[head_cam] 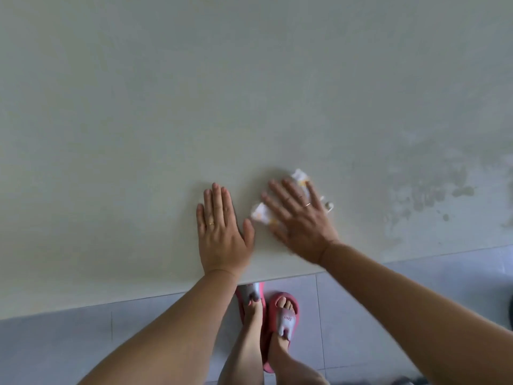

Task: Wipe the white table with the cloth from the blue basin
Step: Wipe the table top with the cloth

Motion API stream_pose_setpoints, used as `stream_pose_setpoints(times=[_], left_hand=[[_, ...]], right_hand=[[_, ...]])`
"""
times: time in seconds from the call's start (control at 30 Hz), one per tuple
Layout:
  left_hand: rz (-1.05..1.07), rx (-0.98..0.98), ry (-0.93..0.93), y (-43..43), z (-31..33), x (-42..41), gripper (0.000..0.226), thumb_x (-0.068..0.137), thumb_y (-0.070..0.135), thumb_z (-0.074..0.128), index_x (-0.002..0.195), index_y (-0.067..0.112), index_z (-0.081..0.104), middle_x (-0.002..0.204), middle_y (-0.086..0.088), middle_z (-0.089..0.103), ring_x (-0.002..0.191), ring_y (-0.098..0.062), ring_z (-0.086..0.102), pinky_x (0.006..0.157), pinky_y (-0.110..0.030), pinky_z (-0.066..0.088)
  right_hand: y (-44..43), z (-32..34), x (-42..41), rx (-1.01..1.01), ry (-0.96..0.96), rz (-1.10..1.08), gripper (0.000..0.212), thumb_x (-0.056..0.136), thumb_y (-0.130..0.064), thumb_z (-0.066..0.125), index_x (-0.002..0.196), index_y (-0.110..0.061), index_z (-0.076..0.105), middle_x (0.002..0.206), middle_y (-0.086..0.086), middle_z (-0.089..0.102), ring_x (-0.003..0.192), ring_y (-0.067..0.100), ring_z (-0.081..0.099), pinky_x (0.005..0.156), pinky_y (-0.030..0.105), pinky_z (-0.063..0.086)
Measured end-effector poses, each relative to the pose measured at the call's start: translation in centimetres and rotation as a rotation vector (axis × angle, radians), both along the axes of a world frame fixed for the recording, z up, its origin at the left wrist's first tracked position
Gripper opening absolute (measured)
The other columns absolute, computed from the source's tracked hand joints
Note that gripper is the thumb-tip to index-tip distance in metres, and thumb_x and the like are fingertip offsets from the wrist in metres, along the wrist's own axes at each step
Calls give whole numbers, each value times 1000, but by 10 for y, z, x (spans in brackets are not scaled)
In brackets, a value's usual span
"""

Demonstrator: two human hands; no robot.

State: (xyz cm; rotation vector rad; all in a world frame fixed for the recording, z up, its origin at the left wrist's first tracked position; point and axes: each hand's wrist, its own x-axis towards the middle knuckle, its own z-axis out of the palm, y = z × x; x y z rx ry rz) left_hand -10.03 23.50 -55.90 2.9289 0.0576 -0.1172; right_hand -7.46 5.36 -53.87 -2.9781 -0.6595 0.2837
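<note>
The white table (pixel 194 93) fills most of the view, its front edge running across the lower part. My right hand (pixel 299 220) lies flat with fingers spread on a crumpled white cloth with yellow marks (pixel 261 212), pressing it onto the table near the front edge. The cloth shows at the fingertips and beside the thumb; the rest is under the palm. My left hand (pixel 219 232) rests flat on the bare table just left of the cloth, holding nothing. Damp streaks (pixel 433 190) mark the table to the right. The blue basin is not in view.
Below the table edge lies a grey tiled floor (pixel 388 287). My feet in pink slippers (pixel 283 315) stand close to the table. A dark object (pixel 510 312) shows at the right border.
</note>
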Motion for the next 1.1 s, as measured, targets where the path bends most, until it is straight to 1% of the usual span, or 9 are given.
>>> stream_pose_setpoints(times=[0.2,0.33,0.43,0.6,0.67,0.8,0.87,1.03,1.1], left_hand=[[-3,45,46,0,-2,1,69,93,39,27,149,0,18,158,-17,17,147,-29,12,120,-42,6],[-4,51,36,-2,1,1,68,93,39,28,148,-1,24,156,-18,22,146,-30,16,120,-42,7],[-7,46,31,-1,1,1,68,93,39,29,148,-1,23,156,-18,22,145,-31,16,119,-42,8],[0,42,33,-3,3,1,68,94,39,28,148,-1,21,157,-19,20,146,-31,17,119,-44,13],[8,46,39,-4,4,1,67,94,38,28,148,-2,24,156,-19,21,145,-32,19,118,-45,14],[7,44,60,-6,11,5,67,92,36,31,145,-5,28,154,-22,25,143,-35,24,117,-45,15],[14,19,54,-9,17,9,66,91,33,31,144,-6,30,153,-23,28,142,-37,27,117,-44,15],[-26,-57,-35,-22,26,53,63,92,30,29,144,-5,30,153,-21,28,143,-34,25,117,-42,13],[-1,-64,-69,-29,26,82,62,92,29,30,144,-5,30,153,-22,28,143,-34,24,118,-43,14]], right_hand=[[-7,-6,37,-1,19,-804,62,93,-51,21,150,-28,16,160,2,8,147,24,0,116,50,-7],[43,-2,9,6,46,-301,61,94,-50,24,150,-26,20,158,4,16,147,27,6,116,53,-3],[-1,-1,31,1,31,25,59,95,-51,28,148,-27,26,157,4,23,145,27,15,117,51,5],[-27,-9,74,32,7,-642,58,97,-47,27,150,-28,15,160,2,8,147,23,-1,117,48,-7],[7,-9,65,33,3,-700,59,96,-46,27,151,-26,15,160,4,7,147,26,-1,116,51,-8],[11,-5,49,43,6,-30,58,96,-49,30,148,-25,27,157,4,23,145,28,15,117,53,6],[-23,-6,72,26,-19,117,56,96,-49,30,146,-25,32,154,6,29,144,28,22,116,52,10],[-52,-12,125,32,-16,-602,59,95,-49,24,150,-28,19,160,3,12,147,23,4,117,49,-5],[-19,-12,119,28,-21,-703,60,95,-48,25,151,-26,15,160,3,9,147,24,0,116,50,-8]])
